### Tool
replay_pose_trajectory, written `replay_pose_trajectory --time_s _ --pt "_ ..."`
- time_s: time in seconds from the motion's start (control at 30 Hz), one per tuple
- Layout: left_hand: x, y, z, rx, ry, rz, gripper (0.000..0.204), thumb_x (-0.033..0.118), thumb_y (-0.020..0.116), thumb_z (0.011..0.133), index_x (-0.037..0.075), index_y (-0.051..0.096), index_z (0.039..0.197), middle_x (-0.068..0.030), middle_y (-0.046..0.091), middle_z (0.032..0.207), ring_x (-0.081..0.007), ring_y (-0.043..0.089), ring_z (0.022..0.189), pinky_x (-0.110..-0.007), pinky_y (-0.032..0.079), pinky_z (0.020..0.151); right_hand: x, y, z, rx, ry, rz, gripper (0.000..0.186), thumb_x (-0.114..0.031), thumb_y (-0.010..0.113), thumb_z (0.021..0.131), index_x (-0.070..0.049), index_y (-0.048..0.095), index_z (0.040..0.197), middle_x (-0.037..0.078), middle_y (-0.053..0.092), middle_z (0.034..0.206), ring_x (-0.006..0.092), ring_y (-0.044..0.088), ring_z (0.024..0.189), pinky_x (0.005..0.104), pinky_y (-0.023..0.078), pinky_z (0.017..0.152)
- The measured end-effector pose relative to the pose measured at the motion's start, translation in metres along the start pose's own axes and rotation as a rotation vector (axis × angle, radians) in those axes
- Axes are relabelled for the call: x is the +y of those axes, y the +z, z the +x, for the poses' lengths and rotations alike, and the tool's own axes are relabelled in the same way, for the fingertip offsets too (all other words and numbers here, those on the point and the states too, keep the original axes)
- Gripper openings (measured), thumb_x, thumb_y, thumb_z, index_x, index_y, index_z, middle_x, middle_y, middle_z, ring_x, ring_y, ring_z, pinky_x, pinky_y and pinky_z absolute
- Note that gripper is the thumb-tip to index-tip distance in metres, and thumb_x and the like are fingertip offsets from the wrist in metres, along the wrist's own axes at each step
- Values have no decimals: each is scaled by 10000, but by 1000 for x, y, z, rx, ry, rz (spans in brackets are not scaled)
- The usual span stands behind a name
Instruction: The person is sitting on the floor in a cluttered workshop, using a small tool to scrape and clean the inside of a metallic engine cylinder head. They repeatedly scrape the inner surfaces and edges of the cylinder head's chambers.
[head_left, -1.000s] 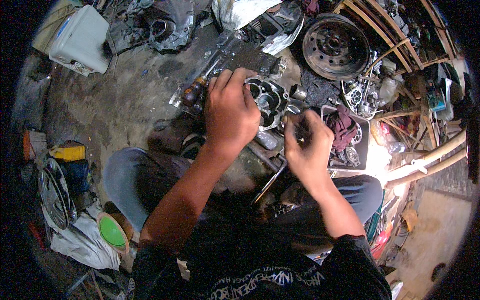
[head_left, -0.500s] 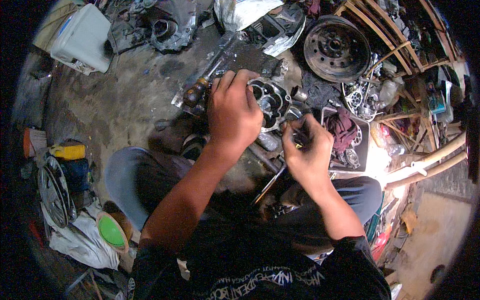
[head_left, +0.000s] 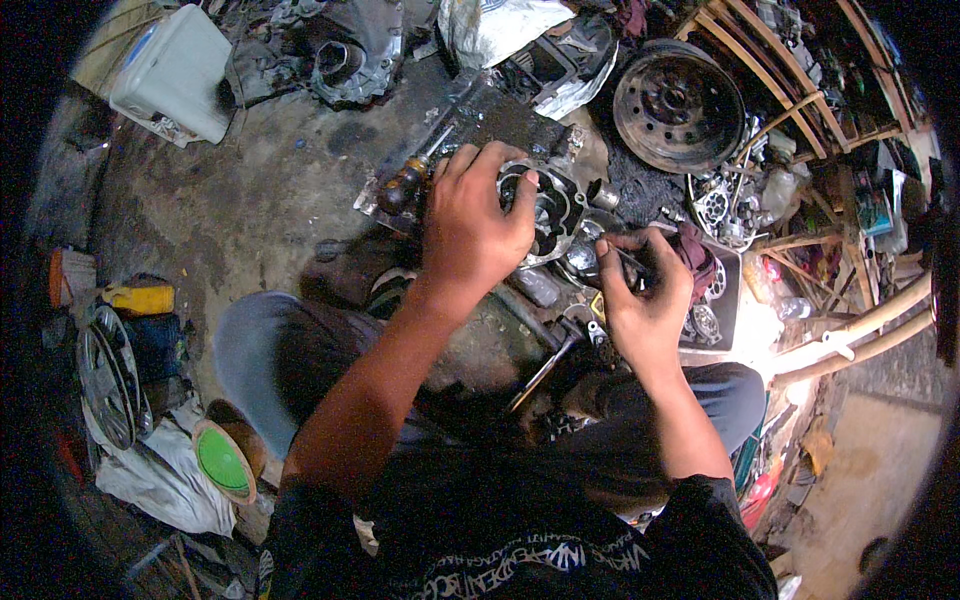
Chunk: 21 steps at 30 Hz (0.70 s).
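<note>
While arched, left hand [head_left: 474, 232] on casing [head_left: 552, 212]

A wheel [head_left: 678, 125], screwdriver [head_left: 404, 186] and metal parts [head_left: 712, 207] show a mechanical workshop.

The stained floor [head_left: 260, 190] bears a dark slab [head_left: 500, 125]; a screwdriver [head_left: 408, 183] lies along the slab's left edge; past it sit a white tub [head_left: 180, 80] and a grey casing [head_left: 372, 75]; a rusty wheel [head_left: 678, 105] lies at upper right; a T-shaped tool [head_left: 545, 372] rests between the knees; a crate [head_left: 736, 292] sits to the right, holding cloth [head_left: 692, 240] and metal parts [head_left: 706, 322].
</note>
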<state>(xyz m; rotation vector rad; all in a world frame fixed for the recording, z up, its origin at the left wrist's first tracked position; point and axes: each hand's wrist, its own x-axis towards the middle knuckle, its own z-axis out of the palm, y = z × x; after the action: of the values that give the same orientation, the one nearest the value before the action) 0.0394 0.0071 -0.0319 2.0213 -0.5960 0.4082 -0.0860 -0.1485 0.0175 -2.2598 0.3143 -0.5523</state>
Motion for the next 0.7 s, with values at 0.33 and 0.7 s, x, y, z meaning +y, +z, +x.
replay_pose_trajectory --time_s 0.33,0.7 --pt "-14 -7 17 -190 -168 -19 169 121 732 947 25 806 1065 -186 787 1086 -360 747 1071 -432 548 996 3 -9 -5 31 -50 23 81 -39 775 899 0 707 924 154 772 878 269 758 776 351 551 725" --pt "-9 -12 9 -55 -231 -81 173 129 714 976 21 781 1094 -180 785 1080 -336 748 1019 -421 543 979 11 -3 -14 -83 -28 61 141 -76 754 937 16 713 1036 224 770 939 412 770 908 413 582 773"
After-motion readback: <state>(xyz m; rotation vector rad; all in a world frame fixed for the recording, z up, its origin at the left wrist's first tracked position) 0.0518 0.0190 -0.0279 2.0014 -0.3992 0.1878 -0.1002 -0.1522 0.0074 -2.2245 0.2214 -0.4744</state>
